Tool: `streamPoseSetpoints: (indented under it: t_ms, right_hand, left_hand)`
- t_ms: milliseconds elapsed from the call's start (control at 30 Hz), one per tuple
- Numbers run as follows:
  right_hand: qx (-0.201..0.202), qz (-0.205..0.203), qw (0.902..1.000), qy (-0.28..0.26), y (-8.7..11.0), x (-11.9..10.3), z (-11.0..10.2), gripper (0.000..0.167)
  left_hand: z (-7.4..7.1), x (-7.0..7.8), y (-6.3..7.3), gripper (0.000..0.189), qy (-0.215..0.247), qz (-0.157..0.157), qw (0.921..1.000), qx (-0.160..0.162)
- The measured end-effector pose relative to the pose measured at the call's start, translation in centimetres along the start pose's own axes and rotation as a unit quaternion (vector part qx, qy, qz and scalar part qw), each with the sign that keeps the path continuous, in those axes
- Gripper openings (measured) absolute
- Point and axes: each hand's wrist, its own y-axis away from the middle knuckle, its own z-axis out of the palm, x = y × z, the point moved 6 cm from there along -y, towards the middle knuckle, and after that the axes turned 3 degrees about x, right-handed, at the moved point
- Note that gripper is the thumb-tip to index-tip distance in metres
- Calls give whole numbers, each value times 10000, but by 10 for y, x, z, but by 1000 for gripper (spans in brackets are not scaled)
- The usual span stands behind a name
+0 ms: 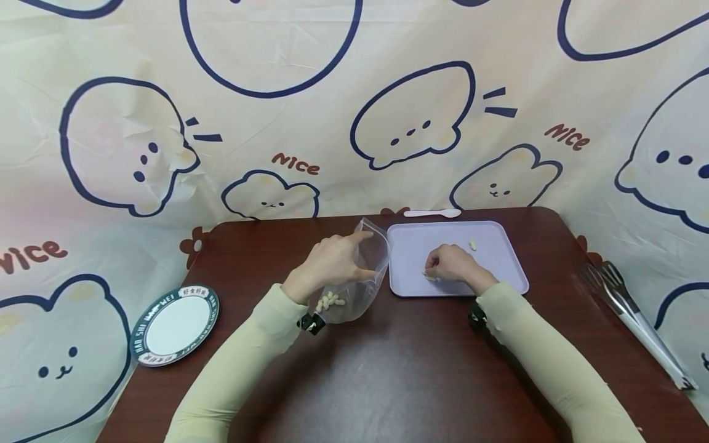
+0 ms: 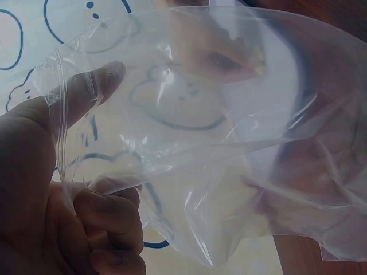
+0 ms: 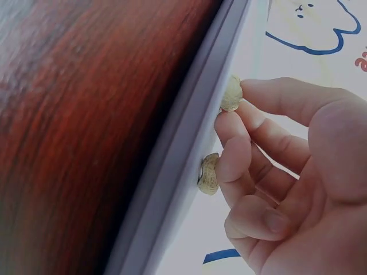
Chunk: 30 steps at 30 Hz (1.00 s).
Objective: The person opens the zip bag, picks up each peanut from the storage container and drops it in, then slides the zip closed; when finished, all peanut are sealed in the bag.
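Note:
My left hand [image 1: 336,261] grips the rim of a clear zip bag [image 1: 362,299] and spreads its mouth. Several peanuts in their shells [image 1: 330,301] lie at the bottom of the bag. In the left wrist view, the thumb and curled fingers sit at the bag's zip edge [image 2: 62,114]. Over the lilac tray [image 1: 404,240], my right hand [image 1: 451,263] pinches a peanut [image 3: 231,93] between thumb and fingertips. Beside those fingers, a second peanut [image 3: 209,173] rests on the tray. Farther back on it lies another peanut [image 1: 472,245].
Behind the tray, a white spoon [image 1: 432,213] lies at the table's back edge. Metal tongs [image 1: 637,323] lie along the right side. A green-rimmed plate [image 1: 176,326] stands at the left edge. A printed cloth [image 1: 332,135] hangs behind the brown table [image 1: 399,369].

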Motion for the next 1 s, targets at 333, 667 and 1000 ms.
streamPoseSetpoints:
  t_ms: [333, 667, 1000]
  right_hand:
    - [154, -150, 9984, -530, 2, -7, -12, 13]
    - [363, -330, 9846, -1677, 12, -34, -39, 16]
    - [658, -640, 9751, -2021, 24, -76, -65, 17]
  left_hand:
    - [1, 0, -1, 90, 8, 4, 10000, -24]
    - [3, 0, -2, 90, 3, 1, 10000, -9]
    - [5, 1, -4, 90, 92, 12, 9999, -81]
